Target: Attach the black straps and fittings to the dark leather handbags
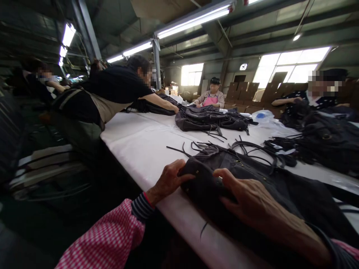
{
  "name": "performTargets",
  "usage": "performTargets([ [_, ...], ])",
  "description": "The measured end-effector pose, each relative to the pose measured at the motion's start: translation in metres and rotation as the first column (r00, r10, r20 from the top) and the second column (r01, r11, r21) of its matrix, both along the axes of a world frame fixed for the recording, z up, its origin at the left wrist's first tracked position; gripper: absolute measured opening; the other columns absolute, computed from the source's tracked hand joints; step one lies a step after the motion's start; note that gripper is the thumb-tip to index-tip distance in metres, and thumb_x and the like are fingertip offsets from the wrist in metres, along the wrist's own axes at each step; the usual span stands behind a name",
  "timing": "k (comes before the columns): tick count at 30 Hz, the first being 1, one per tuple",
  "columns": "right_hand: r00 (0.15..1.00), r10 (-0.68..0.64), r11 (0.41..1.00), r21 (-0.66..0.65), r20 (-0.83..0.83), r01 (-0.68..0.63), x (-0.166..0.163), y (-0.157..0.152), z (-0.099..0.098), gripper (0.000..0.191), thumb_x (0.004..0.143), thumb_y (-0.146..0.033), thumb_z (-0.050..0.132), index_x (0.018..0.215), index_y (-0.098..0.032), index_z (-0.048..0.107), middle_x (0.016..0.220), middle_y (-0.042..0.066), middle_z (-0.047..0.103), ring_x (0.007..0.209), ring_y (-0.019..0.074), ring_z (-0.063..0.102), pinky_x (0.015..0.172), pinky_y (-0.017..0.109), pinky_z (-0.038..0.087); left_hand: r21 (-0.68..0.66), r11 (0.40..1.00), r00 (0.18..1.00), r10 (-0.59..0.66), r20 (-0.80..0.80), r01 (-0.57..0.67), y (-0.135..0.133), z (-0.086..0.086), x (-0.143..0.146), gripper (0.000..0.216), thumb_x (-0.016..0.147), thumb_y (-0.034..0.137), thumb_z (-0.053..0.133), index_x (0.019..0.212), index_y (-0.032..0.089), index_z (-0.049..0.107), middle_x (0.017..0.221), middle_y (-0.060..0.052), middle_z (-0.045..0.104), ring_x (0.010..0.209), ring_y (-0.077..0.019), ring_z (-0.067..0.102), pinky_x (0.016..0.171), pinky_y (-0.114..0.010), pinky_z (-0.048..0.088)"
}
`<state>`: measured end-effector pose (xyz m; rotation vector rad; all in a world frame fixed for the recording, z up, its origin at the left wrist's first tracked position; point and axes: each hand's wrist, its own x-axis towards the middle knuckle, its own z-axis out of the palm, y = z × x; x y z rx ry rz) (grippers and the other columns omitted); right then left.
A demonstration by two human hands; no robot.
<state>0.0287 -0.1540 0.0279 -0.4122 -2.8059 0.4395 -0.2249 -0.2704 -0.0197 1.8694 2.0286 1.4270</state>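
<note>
A black fabric bag (pixel 224 160), with small brass-coloured studs and thin straps, lies at the near edge of the white-covered table (pixel 131 142). My left hand (pixel 171 177) grips its left end, thumb on top and the other fingers partly hidden behind the cloth. Closer to me, my right hand (pixel 246 198) is curled over the front of the same bag, with fabric between its thumb and forefinger. A small shiny spot shows by the right fingertips; I cannot make out what it is.
More black bags (pixel 210 117) lie farther up the table, with another dark pile (pixel 331 138) at right. Clear plastic (pixel 266 117) sits between them. A co-worker (pixel 112 86) leans across from the left; others stand at the far side and right. Cartons (pixel 241 93) are stacked behind.
</note>
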Motion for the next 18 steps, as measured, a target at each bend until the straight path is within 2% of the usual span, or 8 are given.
performTargets([
  [2,0.997,-0.039,0.999,0.005,0.065,0.039,-0.002,-0.001,-0.001,0.056,0.089,-0.034,0.062,0.14,-0.018,0.043,0.09,0.006,0.071,0.074,0.0239,0.066,0.066,0.033,0.043,-0.064,0.998,0.999,0.027,0.025,-0.026,-0.008,-0.012,-0.006,0.043,0.09,0.055,0.068,0.076,0.02,0.048,0.069,0.007,0.044,0.064,-0.0113,0.041,0.06,-0.025,0.034],
  [4,0.993,-0.066,0.998,-0.009,0.1,0.067,-0.003,0.001,-0.003,0.058,0.089,-0.04,0.064,0.139,-0.018,0.045,0.088,0.007,0.071,0.078,0.0265,0.067,0.069,0.035,0.045,-0.105,0.994,1.0,0.018,0.016,-0.016,-0.015,-0.011,-0.01,0.041,0.092,0.056,0.064,0.079,0.02,0.05,0.071,0.005,0.049,0.066,-0.0128,0.047,0.061,-0.026,0.039],
  [7,0.995,-0.024,0.996,-0.081,0.094,0.032,-0.001,0.005,-0.005,0.048,0.091,-0.034,0.059,0.136,-0.022,0.048,0.105,0.009,0.071,0.093,0.0264,0.067,0.079,0.036,0.047,-0.059,0.998,0.992,-0.019,-0.125,0.012,-0.021,0.016,-0.007,0.046,0.088,0.061,0.069,0.109,0.021,0.058,0.11,-0.006,0.065,0.1,-0.0229,0.061,0.079,-0.033,0.051],
  [10,0.995,0.002,0.987,-0.158,0.096,0.014,-0.001,0.008,-0.007,0.044,0.089,-0.029,0.059,0.131,-0.024,0.05,0.11,0.007,0.07,0.097,0.0245,0.066,0.082,0.035,0.047,-0.048,0.989,0.897,-0.145,-0.417,0.137,-0.018,0.052,0.008,0.086,0.078,0.063,0.078,0.145,0.025,0.041,0.151,-0.015,0.047,0.14,-0.0329,0.042,0.11,-0.047,0.04],
  [12,0.995,0.009,0.986,-0.166,0.096,0.007,-0.001,0.008,-0.008,0.041,0.086,-0.026,0.059,0.127,-0.024,0.051,0.104,0.005,0.07,0.091,0.0235,0.066,0.077,0.033,0.046,-0.168,0.959,0.766,-0.284,-0.577,0.229,-0.007,0.068,0.02,0.075,0.081,0.061,0.076,0.14,0.024,0.049,0.145,-0.014,0.053,0.137,-0.0339,0.044,0.112,-0.049,0.035],
  [14,0.996,0.016,0.99,-0.139,0.092,-0.003,-0.002,0.007,-0.007,0.041,0.086,-0.022,0.056,0.126,-0.023,0.051,0.097,0.004,0.07,0.085,0.0228,0.066,0.071,0.032,0.044,-0.298,0.921,0.647,-0.388,-0.657,0.25,0.009,0.074,0.029,0.05,0.084,0.059,0.074,0.115,0.021,0.062,0.121,-0.011,0.066,0.119,-0.0315,0.055,0.101,-0.044,0.04],
  [16,0.997,0.012,0.995,-0.096,0.081,-0.004,-0.002,0.005,-0.005,0.042,0.087,-0.019,0.053,0.128,-0.021,0.05,0.091,0.004,0.07,0.079,0.0227,0.066,0.066,0.031,0.042,-0.356,0.9,0.572,-0.436,-0.695,0.253,0.025,0.073,0.033,0.04,0.085,0.057,0.073,0.097,0.02,0.063,0.102,-0.007,0.068,0.1,-0.0273,0.059,0.087,-0.039,0.041],
  [18,0.997,0.004,0.997,-0.075,0.074,0.001,-0.002,0.001,-0.003,0.042,0.088,-0.021,0.054,0.13,-0.02,0.049,0.087,0.004,0.07,0.075,0.0225,0.066,0.063,0.031,0.04,-0.332,0.898,0.533,-0.438,-0.724,0.287,0.037,0.067,0.031,0.034,0.088,0.052,0.072,0.095,0.02,0.062,0.095,-0.007,0.067,0.092,-0.0253,0.057,0.079,-0.037,0.039],
])
